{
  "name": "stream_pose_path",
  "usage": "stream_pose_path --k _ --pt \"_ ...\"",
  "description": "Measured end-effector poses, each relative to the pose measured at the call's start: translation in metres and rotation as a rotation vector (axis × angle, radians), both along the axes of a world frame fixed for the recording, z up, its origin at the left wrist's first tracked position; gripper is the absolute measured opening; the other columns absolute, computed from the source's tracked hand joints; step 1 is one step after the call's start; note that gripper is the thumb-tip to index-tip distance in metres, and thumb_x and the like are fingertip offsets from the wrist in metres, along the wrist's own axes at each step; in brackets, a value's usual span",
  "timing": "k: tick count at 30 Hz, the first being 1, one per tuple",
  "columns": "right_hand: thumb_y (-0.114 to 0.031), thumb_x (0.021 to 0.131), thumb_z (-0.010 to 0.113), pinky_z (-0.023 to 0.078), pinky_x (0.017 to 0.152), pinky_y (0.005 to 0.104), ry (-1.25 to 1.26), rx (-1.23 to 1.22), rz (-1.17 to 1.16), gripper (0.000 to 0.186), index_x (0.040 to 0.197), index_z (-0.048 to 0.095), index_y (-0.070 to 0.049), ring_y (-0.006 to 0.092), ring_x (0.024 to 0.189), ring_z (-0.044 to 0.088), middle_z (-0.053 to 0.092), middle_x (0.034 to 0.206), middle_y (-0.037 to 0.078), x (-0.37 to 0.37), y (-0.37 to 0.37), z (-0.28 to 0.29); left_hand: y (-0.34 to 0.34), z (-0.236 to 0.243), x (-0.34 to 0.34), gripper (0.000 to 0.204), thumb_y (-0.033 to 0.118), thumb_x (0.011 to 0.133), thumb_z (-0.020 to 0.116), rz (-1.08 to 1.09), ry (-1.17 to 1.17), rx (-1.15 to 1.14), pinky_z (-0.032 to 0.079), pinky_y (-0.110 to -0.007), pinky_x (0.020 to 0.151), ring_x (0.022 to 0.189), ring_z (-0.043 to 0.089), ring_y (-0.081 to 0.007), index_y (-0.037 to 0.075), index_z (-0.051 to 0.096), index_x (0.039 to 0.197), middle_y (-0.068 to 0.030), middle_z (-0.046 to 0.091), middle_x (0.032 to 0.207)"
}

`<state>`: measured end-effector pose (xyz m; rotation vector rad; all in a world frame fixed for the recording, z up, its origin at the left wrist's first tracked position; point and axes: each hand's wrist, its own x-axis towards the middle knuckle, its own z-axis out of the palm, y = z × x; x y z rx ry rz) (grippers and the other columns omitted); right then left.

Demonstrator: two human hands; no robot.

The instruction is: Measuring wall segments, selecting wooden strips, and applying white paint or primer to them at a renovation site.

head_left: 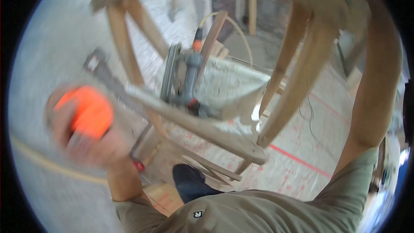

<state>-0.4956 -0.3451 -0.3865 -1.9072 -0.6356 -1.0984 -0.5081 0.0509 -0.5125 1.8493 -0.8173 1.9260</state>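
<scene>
Looking down on a large, tilted wooden frame (196,125) across the upper middle.
Stretching the right arm (375,69) up along its right side; cannot tell, through blur, whether the right hand grips its top. Showing a grey nail gun (189,75) between its legs. Curling the blurred left hand (92,146), held out leftward, around a rounded orange thing (95,111).

I'm watching from far away, and it looks like a workshop or a building site; I can't tell which. I see a big wooden frame (194,126), a grey power tool (192,74) with a pale hose (241,32), a brown plank (212,39) and red-marked floor sheets (282,174).
</scene>
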Motion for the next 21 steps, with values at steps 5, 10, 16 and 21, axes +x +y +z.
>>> stream_pose_path --k 5,10,16,21 --pt "-0.029 0.101 0.052 0.051 0.077 0.0285 -0.398 0.104 -0.381 0.033 0.110 0.064 0.000 0.0192 0.085 0.066 0.068 0.092 0.011 -0.006 -0.134 -0.103 -0.130 -0.113 0.000 0.032 0.015 0.085 0.069 -0.349 0.729 -0.318 0.047 -0.029 0.073 0.078 0.057 -0.0200 0.002 0.062 0.113 -0.0089 0.060 0.088" --pt "-0.034 0.101 0.043 0.050 0.077 0.0464 0.915 -0.438 -0.475 0.039 0.104 0.067 -0.004 0.0355 0.090 0.064 0.067 0.097 0.020 -0.105 -0.254 -0.492 -0.150 -0.151 0.048 0.050 0.039 0.081 0.070 -0.031 1.260 0.116 0.051 -0.042 0.084 0.097 0.065 -0.0346 0.006 0.064 0.118 -0.0183 0.068 0.106" --pt "-0.036 0.090 0.053 0.049 0.090 0.0459 1.327 -1.048 -0.115 0.047 0.129 0.057 -0.010 0.0341 0.109 0.060 0.065 0.112 0.022 -0.346 -0.233 -0.729 -0.171 -0.167 0.062 0.047 0.044 0.073 0.075 0.023 1.520 0.653 0.050 -0.039 0.089 0.101 0.065 -0.0303 0.008 0.071 0.104 -0.0154 0.069 0.108" --pt "-0.033 0.085 0.059 0.048 0.092 0.0407 1.384 -0.944 0.114 0.048 0.128 0.060 -0.011 0.0283 0.113 0.058 0.065 0.117 0.017 -0.338 -0.332 -0.799 -0.206 -0.166 0.076 0.055 0.029 0.072 0.080 -0.024 1.670 0.818 0.051 -0.038 0.089 0.105 0.064 -0.0260 0.005 0.065 0.119 -0.0129 0.067 0.117"
